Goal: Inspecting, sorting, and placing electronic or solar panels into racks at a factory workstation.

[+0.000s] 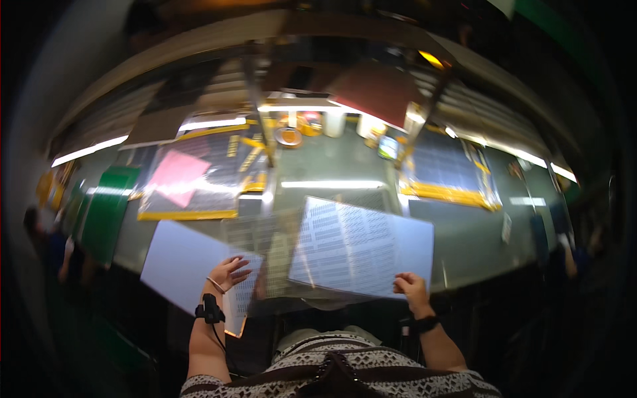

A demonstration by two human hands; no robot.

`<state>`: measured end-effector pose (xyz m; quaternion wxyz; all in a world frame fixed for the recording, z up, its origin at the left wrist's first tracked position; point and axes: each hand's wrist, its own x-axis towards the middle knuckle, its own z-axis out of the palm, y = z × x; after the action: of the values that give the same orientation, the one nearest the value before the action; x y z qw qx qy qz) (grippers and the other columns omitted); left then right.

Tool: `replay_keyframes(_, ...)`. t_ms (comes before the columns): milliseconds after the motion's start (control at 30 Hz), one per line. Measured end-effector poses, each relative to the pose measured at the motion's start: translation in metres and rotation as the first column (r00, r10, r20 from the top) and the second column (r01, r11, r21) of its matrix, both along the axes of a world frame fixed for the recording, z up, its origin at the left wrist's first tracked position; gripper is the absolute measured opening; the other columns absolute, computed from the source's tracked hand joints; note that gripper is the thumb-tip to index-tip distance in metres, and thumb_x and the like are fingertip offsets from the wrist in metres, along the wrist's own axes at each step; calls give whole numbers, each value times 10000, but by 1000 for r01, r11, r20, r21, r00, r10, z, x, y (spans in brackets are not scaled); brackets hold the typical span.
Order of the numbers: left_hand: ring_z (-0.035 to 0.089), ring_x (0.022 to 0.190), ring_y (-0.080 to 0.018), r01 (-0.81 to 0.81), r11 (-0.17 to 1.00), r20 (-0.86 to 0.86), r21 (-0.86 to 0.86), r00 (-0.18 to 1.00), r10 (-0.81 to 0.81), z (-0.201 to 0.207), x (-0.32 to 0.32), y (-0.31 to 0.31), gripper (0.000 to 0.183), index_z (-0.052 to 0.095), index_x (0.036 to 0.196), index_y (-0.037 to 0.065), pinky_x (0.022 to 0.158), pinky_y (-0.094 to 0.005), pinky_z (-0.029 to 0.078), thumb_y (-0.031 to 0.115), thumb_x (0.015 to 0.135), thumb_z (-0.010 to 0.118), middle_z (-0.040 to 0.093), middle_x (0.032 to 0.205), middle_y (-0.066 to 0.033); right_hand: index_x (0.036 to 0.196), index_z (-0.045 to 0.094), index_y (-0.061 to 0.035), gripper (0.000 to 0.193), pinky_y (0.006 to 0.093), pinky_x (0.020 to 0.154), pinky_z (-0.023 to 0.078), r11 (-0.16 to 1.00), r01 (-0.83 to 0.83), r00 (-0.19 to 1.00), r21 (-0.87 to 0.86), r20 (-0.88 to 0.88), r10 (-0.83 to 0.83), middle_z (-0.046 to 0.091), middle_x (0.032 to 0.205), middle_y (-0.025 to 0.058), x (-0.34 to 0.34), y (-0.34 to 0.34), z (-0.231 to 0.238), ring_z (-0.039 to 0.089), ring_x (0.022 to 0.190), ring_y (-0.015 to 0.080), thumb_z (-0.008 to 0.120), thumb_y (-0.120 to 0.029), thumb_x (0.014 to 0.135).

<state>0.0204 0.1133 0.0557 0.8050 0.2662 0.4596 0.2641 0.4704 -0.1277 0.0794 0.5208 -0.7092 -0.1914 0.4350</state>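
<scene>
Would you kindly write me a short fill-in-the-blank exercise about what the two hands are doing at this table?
1. The right hand grips the near edge of a ____ sheet.
2. The left hand rests on a plain ____ sheet.
3. A ____ paper square lies farther back on the left.

Missing words: gridded; white; pink

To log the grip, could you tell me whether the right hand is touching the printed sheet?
Touching. The head view shows the right hand gripping the printed sheet at its near right corner, fingers curled over the edge.
</scene>
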Motion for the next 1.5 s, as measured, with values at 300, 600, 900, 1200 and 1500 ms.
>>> replay_keyframes(300, 619, 604, -182, 377, 884, -618, 278, 774, -136, -24, 102, 26, 182, 565, 897, -7, 544, -263, 503, 167, 841, 563, 618, 720, -90, 843, 510, 30, 59, 269, 529, 513, 942, 334, 940, -43, -52, -336, 575, 718, 99, -18, -113, -78, 590, 597, 147, 515, 32, 785)
replay_keyframes(600, 595, 583, -117, 316, 713, -403, 626, 914, -51, 18, 202, 19, 130, 599, 898, 26, 498, -206, 435, 136, 860, 542, 620, 716, -67, 702, 552, -7, 89, 270, 585, 417, 911, 403, 695, -84, 676, -245, 478, 741, 72, 57, -119, -84, 494, 631, 164, 630, -49, 700)
replay_keyframes(900, 589, 590, -105, 358, 705, -485, 612, 874, -23, 3, 199, 26, 132, 597, 909, 49, 498, -190, 437, 157, 865, 534, 621, 737, -59, 713, 512, -20, 123, 254, 540, 406, 906, 416, 785, -80, 534, -313, 509, 592, 34, 57, -114, -91, 480, 554, 113, 622, -69, 737)
replay_keyframes(1200, 592, 585, -113, 329, 729, -469, 600, 883, -12, 3, 203, 27, 143, 592, 908, 25, 485, -197, 428, 149, 867, 533, 621, 734, -69, 729, 491, -23, 118, 244, 518, 397, 913, 400, 788, -76, 537, -300, 501, 591, 33, 57, -113, -91, 474, 540, 107, 600, -57, 758)
replay_keyframes(1500, 595, 573, -125, 332, 729, -495, 599, 869, 12, -5, 205, 25, 145, 591, 907, 22, 488, -208, 446, 148, 867, 533, 622, 727, -82, 757, 488, -12, 130, 300, 558, 427, 927, 364, 789, -87, 557, -258, 530, 621, 99, 55, -113, -82, 515, 568, 195, 607, -63, 751)
